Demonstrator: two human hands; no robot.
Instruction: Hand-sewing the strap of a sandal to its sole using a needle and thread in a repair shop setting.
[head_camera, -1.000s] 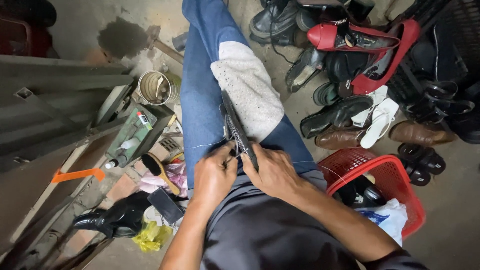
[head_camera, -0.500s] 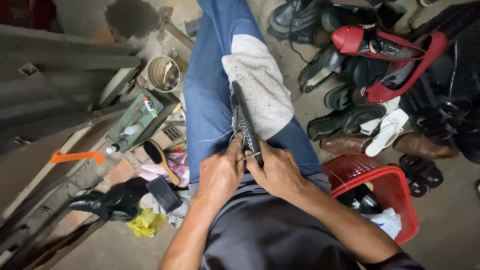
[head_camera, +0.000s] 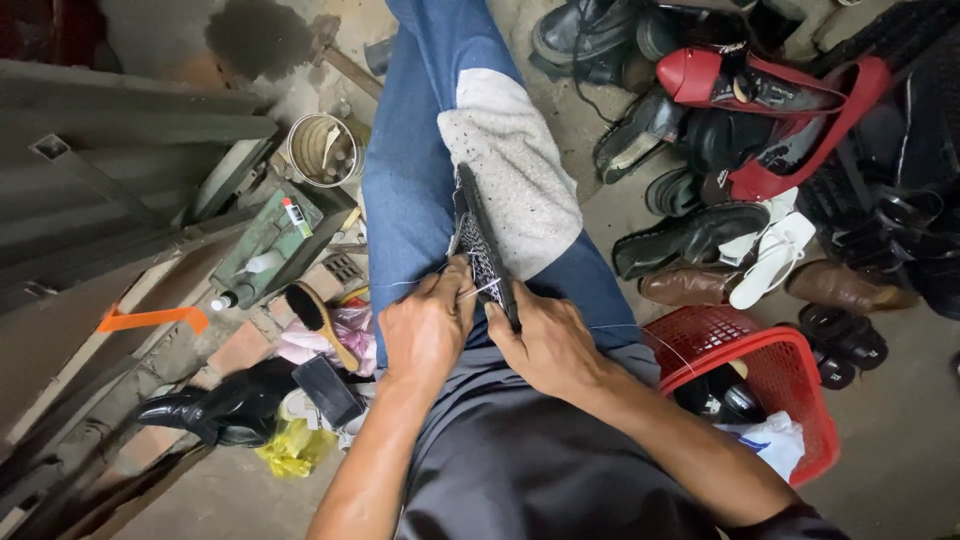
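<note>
A dark woven shoe (head_camera: 480, 235) lies edge-up on a grey cloth (head_camera: 515, 175) spread over my knee in blue jeans. My left hand (head_camera: 428, 328) pinches the shoe's near end and a thin white thread (head_camera: 400, 283) that runs off to the left. My right hand (head_camera: 545, 340) grips the shoe's black sole edge from the right, and another strand of thread (head_camera: 640, 332) trails past it toward the basket. Any needle or awl is hidden by my fingers.
A red plastic basket (head_camera: 790, 365) with bags stands at right. Many shoes and sandals (head_camera: 740, 200) cover the floor upper right. At left are a black heeled shoe (head_camera: 215, 405), a brush (head_camera: 320, 320), a tin can (head_camera: 320, 150), a green tool tray (head_camera: 265, 245) and grey boards (head_camera: 110, 190).
Both hands stay on the shoe and have shifted slightly along its near end; the thread is now pulled out to both sides. The view has tilted a little.
</note>
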